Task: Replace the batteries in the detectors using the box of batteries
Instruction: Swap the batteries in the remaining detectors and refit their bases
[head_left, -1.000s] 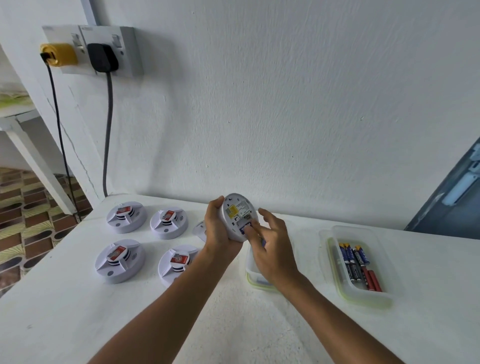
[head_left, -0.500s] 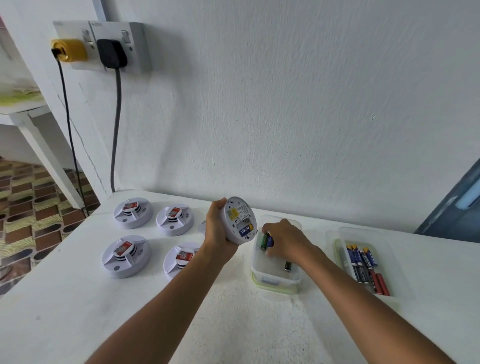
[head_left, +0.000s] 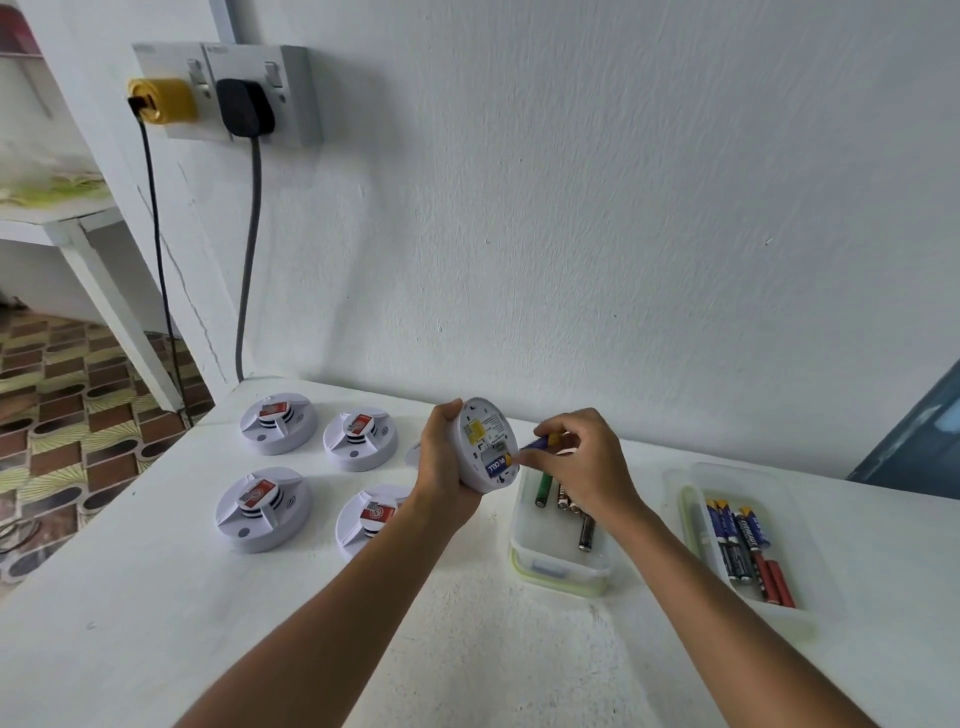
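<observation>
My left hand grips a round white detector, its back turned toward me, with one blue battery seated in the open compartment. My right hand pinches a blue and yellow battery right at the detector's edge. Under that hand stands a clear box with several loose batteries. Four more detectors lie face up on the white table, among them one at far left and one at near left.
A second clear tray at the right holds several blue, black and red batteries. Two plugs, yellow and black, sit in wall sockets with cables hanging to the table's left corner. The table's left edge drops to a tiled floor.
My right hand left the detector, dipped into the clear box, and now has come back up to the detector with a battery pinched in it. My left hand kept holding the detector.
</observation>
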